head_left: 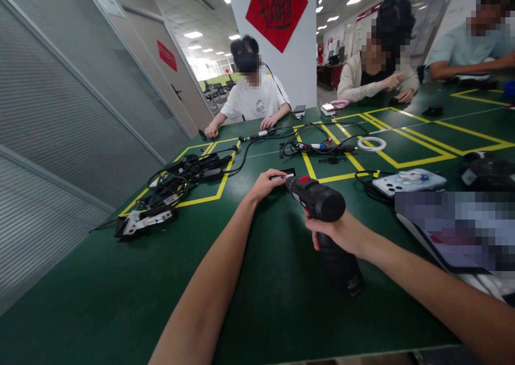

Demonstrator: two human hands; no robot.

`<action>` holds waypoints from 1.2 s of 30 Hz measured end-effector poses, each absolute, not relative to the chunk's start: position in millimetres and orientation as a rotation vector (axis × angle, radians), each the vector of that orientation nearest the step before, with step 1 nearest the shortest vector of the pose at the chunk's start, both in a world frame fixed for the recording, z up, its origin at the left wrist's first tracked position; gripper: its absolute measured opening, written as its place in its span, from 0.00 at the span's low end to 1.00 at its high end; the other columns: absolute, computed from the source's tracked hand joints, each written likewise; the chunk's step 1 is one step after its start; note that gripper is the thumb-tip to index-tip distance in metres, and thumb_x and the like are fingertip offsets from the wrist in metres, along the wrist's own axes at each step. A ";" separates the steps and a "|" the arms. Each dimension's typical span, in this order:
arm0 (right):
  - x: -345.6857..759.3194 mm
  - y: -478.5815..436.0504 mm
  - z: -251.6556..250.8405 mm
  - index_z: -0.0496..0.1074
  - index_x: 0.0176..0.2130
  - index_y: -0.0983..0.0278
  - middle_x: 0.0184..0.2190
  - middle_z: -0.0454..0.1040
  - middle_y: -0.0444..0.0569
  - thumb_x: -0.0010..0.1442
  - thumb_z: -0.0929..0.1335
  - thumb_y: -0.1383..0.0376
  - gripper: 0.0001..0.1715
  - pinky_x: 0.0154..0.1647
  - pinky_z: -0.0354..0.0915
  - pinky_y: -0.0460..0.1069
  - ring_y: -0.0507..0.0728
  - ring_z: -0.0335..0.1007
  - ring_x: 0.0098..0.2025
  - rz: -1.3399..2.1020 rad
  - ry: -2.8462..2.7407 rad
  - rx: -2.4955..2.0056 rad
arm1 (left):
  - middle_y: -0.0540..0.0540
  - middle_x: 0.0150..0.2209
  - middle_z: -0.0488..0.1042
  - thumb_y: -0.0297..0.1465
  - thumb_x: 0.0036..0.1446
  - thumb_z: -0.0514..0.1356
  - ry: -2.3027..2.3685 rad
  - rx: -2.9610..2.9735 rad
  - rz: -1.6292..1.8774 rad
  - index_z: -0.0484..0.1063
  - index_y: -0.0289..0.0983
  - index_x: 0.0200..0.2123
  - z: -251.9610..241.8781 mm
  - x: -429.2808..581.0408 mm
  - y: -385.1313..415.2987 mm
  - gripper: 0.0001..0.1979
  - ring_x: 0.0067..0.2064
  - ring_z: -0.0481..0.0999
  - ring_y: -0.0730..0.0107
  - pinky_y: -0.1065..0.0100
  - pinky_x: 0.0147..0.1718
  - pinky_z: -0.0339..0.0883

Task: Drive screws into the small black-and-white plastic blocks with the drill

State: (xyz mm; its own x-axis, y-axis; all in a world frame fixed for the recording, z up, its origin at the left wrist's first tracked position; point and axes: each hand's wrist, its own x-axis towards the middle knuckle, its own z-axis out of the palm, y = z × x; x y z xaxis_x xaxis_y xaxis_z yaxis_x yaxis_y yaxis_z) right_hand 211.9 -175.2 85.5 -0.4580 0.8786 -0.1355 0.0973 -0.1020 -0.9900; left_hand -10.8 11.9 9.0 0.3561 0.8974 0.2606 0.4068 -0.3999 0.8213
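Observation:
My right hand [338, 233] is wrapped round the handle of a black cordless screwdriver [322, 204] with a red switch, its nose pointing away from me. My left hand [265, 184] is closed on a small black part [285, 175] lying on the green table [257, 300], right at the tool's tip. Both forearms reach in from the near edge.
A tangle of black cables and adapters [177, 180] lies at the left inside yellow tape lines. More cables [317, 146], a white tape ring [372, 144] and a phone [410, 181] sit farther back and right. Three other people sit along the far side.

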 end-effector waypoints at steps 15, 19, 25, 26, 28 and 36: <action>210.1 -176.3 84.2 0.64 0.35 0.64 0.26 0.68 0.41 0.50 0.66 0.69 0.09 0.26 0.63 0.48 0.51 0.69 0.20 1.579 -1.534 -1.043 | 0.44 0.44 0.73 0.36 0.48 0.62 1.151 1.963 0.956 0.77 0.38 0.39 11.6 -2.6 11.9 0.15 0.48 0.70 0.63 0.61 0.53 0.60; 210.4 -176.1 85.2 0.64 0.35 0.64 0.20 0.67 0.40 0.52 0.66 0.68 0.07 0.27 0.62 0.48 0.52 0.69 0.20 1.574 -1.557 -1.095 | 0.44 0.44 0.73 0.36 0.47 0.62 1.141 1.961 0.961 0.77 0.38 0.39 11.3 -2.6 11.4 0.15 0.49 0.70 0.62 0.61 0.53 0.60; 216.1 -174.8 86.4 0.66 0.37 0.66 0.20 0.69 0.40 0.53 0.69 0.62 0.12 0.29 0.62 0.49 0.52 0.69 0.21 1.614 -1.582 -1.081 | 0.45 0.44 0.74 0.36 0.47 0.62 1.150 1.951 0.968 0.77 0.39 0.39 12.0 -2.5 10.7 0.14 0.49 0.70 0.61 0.60 0.53 0.60; 217.4 -174.5 87.0 0.67 0.37 0.66 0.20 0.69 0.41 0.53 0.69 0.61 0.13 0.30 0.62 0.49 0.52 0.69 0.22 1.628 -1.590 -1.069 | 0.45 0.44 0.74 0.36 0.47 0.63 1.153 1.950 0.969 0.77 0.39 0.38 12.1 -2.4 10.7 0.14 0.49 0.70 0.61 0.60 0.53 0.60; 219.5 -173.9 87.9 0.68 0.37 0.66 0.24 0.70 0.42 0.52 0.70 0.60 0.14 0.29 0.62 0.48 0.52 0.69 0.22 1.664 -1.583 -1.028 | 0.45 0.44 0.74 0.36 0.46 0.63 1.156 1.950 0.972 0.78 0.40 0.38 12.4 -2.1 10.6 0.14 0.49 0.71 0.61 0.60 0.53 0.60; 219.4 -174.8 82.6 0.69 0.38 0.66 0.34 0.71 0.46 0.50 0.72 0.59 0.17 0.33 0.65 0.51 0.52 0.70 0.26 1.746 -1.498 -0.873 | 0.45 0.44 0.74 0.35 0.46 0.63 1.167 1.950 0.979 0.78 0.40 0.38 11.9 -1.5 10.6 0.14 0.49 0.71 0.61 0.60 0.53 0.61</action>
State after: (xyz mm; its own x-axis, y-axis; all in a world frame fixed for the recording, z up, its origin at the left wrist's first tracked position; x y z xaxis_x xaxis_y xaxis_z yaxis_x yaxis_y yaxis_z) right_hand 219.4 -174.8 82.6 -0.5531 0.8307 -0.0637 -0.0634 -0.1182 -0.9910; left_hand -1.5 10.6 11.9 0.3233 0.9086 0.2645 0.4188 -0.3881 0.8210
